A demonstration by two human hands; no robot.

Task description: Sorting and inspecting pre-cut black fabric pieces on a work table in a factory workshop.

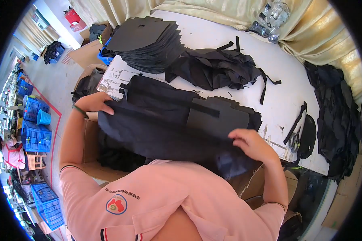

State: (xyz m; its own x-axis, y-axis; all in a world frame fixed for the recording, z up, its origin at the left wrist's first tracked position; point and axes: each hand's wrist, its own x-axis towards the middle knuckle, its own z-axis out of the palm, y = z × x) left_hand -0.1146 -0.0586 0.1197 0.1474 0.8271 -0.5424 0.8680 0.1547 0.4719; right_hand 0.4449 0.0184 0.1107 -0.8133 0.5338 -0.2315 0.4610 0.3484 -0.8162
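Note:
A wide black fabric piece (pixel 157 128) spreads across the table's near edge and hangs down toward my body. My left hand (pixel 94 103) grips its left end, thumb on top. At the right, my right hand (pixel 251 143) is closed with its fingertips pinching the fabric's edge; the exact hold is partly hidden. Between the hands, a flat black panel (pixel 217 120) with stepped corners lies on more black cloth, and its lower part is covered by the fabric. A dark strap crosses the panel's upper left.
Farther back are a tall stack of black panels (pixel 145 38) and a crumpled black fabric pile (pixel 217 68) with straps. A small black pouch (pixel 307 136) lies right, beside a dark cloth heap (pixel 336 116). Open cardboard boxes (pixel 91 140) stand below the near edge. Blue crates (pixel 37 136) line the left.

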